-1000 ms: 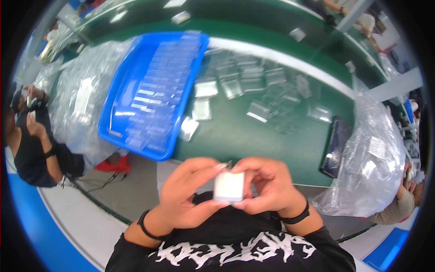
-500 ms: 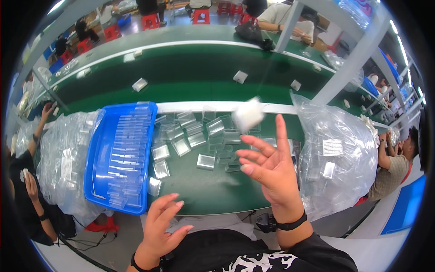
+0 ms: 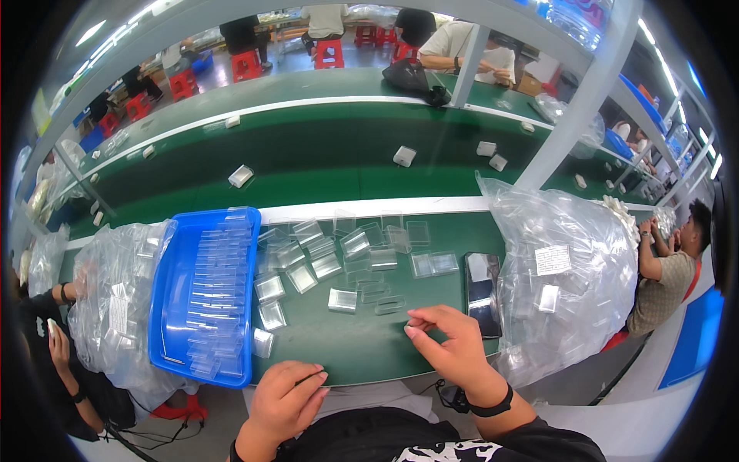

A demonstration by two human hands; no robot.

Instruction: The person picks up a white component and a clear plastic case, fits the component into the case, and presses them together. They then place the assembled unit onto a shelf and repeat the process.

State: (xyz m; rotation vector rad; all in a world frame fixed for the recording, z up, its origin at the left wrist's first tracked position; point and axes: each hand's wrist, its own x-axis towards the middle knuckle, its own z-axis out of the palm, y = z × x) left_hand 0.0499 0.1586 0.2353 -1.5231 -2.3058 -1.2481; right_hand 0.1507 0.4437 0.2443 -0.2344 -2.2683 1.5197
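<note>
I am looking down and my left hand (image 3: 286, 400) is sitting low, close to my body, at the near edge of the green surface (image 3: 350, 346), with its fingers (image 3: 312, 376) loosely curled and holding nothing. My right hand (image 3: 454, 348) is reaching out over the surface, with its fingers (image 3: 422, 322) half open and pointing left; I am not seeing anything pinched between them. Just past those fingertips a small clear plastic case (image 3: 390, 306) is lying flat on the surface, near but not touching, and another clear case (image 3: 342, 299) is lying just left of it. A dark phone (image 3: 483, 292) is lying beside my right hand, a bit farther out. To my right a big clear bag (image 3: 566, 277) full of plastic parts is leaning against the surface. To my left a blue tray (image 3: 173, 308) is holding rows of clear cases, and another clear bag (image 3: 108, 300) is sitting beside it. Farther out, more clear cases (image 3: 339, 246) are spread about in a loose bunch. Beyond a white strip a long green belt (image 3: 323, 165) is carrying a few small white boxes (image 3: 404, 156), well apart from each other. At the far back people are sitting on red stools (image 3: 329, 52).
</note>
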